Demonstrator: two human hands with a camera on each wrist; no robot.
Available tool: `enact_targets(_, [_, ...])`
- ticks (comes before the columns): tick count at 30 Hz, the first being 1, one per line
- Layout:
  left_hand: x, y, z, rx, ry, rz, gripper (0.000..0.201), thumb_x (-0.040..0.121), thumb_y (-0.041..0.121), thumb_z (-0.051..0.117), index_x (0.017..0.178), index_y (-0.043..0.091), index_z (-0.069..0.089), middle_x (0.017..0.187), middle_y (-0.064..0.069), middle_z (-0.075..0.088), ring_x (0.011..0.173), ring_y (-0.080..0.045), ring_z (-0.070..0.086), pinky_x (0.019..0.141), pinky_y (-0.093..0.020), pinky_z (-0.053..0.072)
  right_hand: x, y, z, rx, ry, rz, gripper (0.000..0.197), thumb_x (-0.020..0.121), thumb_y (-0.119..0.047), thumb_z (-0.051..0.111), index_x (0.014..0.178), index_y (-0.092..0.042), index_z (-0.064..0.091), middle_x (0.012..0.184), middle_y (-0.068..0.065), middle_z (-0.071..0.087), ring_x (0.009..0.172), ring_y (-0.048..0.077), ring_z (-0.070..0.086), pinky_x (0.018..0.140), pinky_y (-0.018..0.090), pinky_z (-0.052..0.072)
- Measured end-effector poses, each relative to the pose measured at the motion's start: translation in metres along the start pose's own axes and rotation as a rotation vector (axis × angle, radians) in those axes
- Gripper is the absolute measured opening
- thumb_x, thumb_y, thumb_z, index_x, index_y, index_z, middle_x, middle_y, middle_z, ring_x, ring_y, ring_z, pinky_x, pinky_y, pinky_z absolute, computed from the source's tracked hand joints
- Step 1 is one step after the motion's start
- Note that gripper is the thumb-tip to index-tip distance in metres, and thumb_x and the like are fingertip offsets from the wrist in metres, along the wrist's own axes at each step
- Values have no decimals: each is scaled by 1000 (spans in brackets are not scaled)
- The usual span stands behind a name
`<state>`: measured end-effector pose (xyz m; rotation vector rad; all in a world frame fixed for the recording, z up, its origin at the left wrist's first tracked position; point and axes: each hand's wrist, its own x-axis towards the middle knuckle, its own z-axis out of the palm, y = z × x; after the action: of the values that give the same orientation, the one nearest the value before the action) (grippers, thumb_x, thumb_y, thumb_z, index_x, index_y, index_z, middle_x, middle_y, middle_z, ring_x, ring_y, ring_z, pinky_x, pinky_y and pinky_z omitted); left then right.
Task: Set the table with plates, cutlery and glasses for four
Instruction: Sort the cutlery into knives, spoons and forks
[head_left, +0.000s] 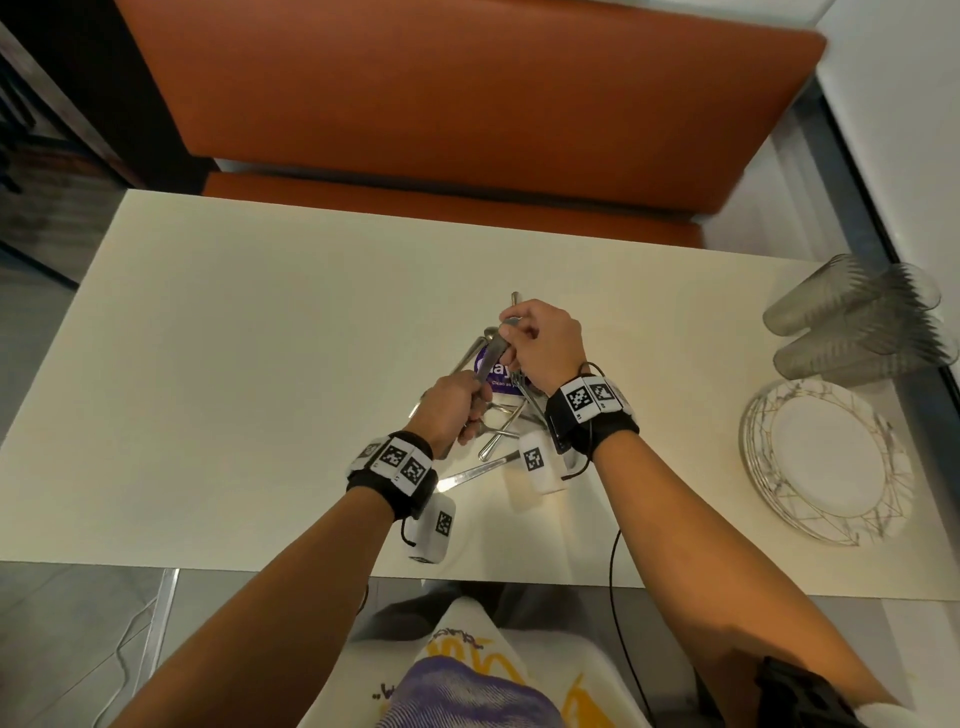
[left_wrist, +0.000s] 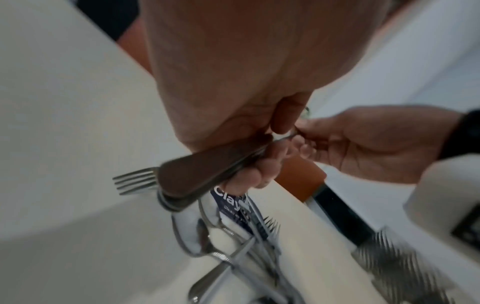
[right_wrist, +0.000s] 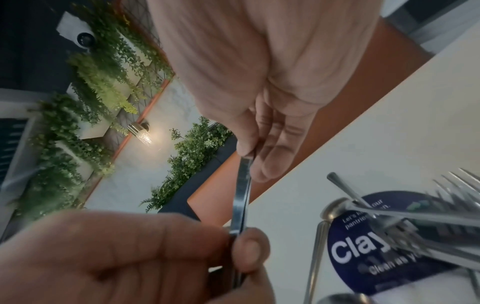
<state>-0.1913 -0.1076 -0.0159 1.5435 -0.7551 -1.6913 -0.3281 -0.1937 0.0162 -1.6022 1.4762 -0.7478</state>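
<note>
Just below the middle of the head frame, the left hand (head_left: 451, 410) is curled round a small bundle of cutlery (head_left: 491, 356), gripping it by the lower ends so that the pieces rise up and to the right, away from the wrist. Above it, the right hand (head_left: 543, 345) pinches the top end of one piece in that bundle between thumb and fingertip, so both hands share one long axis, left below, right above. I judge that drawing this piece out means pulling along that axis, up and away. Beneath the hands, loose cutlery (head_left: 501, 441) lies crossed on a purple sticker (head_left: 501, 373) on the table (head_left: 234, 338). At right, well apart, sit the stacked plates (head_left: 826, 462); above them the glasses (head_left: 857, 317), none laid out yet.
</note>
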Motion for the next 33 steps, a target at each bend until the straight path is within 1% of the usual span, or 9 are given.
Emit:
enact_targets(4, [4, -13, 1, 252, 101, 51, 36, 103, 8, 37, 71, 20, 47, 64, 4, 45, 53, -13, 40, 52, -27, 33, -11, 14, 6, 23, 26, 32, 18, 96, -26, 63, 112, -19, 68, 88, 1, 76, 68, 13, 72, 66, 27, 61])
enact_targets(8, [7, -30, -13, 137, 210, -40, 30, 99, 16, 39, 71, 20, 50, 61, 4, 46, 49, -14, 36, 49, -28, 28, -38, 46, 7, -161, -109, 33, 11, 93, -17, 67, 103, -19, 71, 95, -4, 71, 86, 8, 65, 76, 18, 54])
enact_targets(11, [4, -40, -23, 8, 244, -101, 26, 98, 19, 41, 73, 19, 49, 60, 5, 42, 43, -10, 32, 45, -27, 25, -63, 76, 12, -403, -379, 9, 12, 91, -10, 67, 91, -20, 74, 92, -8, 67, 79, 4, 61, 82, 27, 56])
enact_targets(13, [1, -45, -27, -51, 257, -125, 26, 98, 18, 42, 73, 20, 48, 57, 5, 41, 39, -8, 30, 40, -23, 24, -78, 89, 17, -557, -442, -9, 14, 88, -14, 69, 88, -27, 73, 95, -11, 66, 88, 10, 63, 89, 35, 55])
enact_targets(15, [-3, -49, -31, -84, 264, -140, 26, 99, 18, 42, 73, 20, 47, 56, 7, 41, 38, -8, 29, 38, -21, 25, -89, 97, 22, -694, -464, -61, 18, 87, -17, 69, 101, -28, 74, 110, -11, 65, 108, 13, 59, 98, 25, 34])
enact_targets(18, [-7, -55, -34, -94, 275, -158, 25, 97, 18, 42, 73, 20, 48, 54, 7, 41, 39, -8, 30, 38, -21, 25, -95, 102, 26, -784, -501, -143, 26, 91, -15, 66, 115, -21, 72, 123, -5, 61, 121, 15, 51, 83, 22, 16])
enact_targets(25, [-16, -60, -37, -126, 305, -157, 24, 95, 15, 41, 71, 18, 47, 53, 7, 40, 38, -8, 28, 37, -21, 24, -87, 105, 38, -820, -561, -195, 15, 85, -4, 66, 94, -13, 72, 108, 4, 61, 108, 24, 52, 86, 29, 32])
enact_targets(30, [-22, -57, -41, -46, 332, -123, 22, 94, 16, 45, 73, 17, 50, 60, 3, 47, 45, -11, 34, 41, -22, 28, -82, 101, 41, -864, -634, -246, 17, 87, -2, 65, 98, -14, 70, 113, 3, 63, 112, 23, 49, 91, 32, 41])
enact_targets(33, [-24, -55, -41, 134, 323, -46, 15, 97, 23, 56, 88, 12, 63, 75, -2, 65, 55, -13, 49, 50, -22, 37, -79, 100, 44, -885, -696, -217, 22, 88, -2, 64, 103, -16, 70, 116, 2, 62, 116, 23, 47, 97, 36, 42])
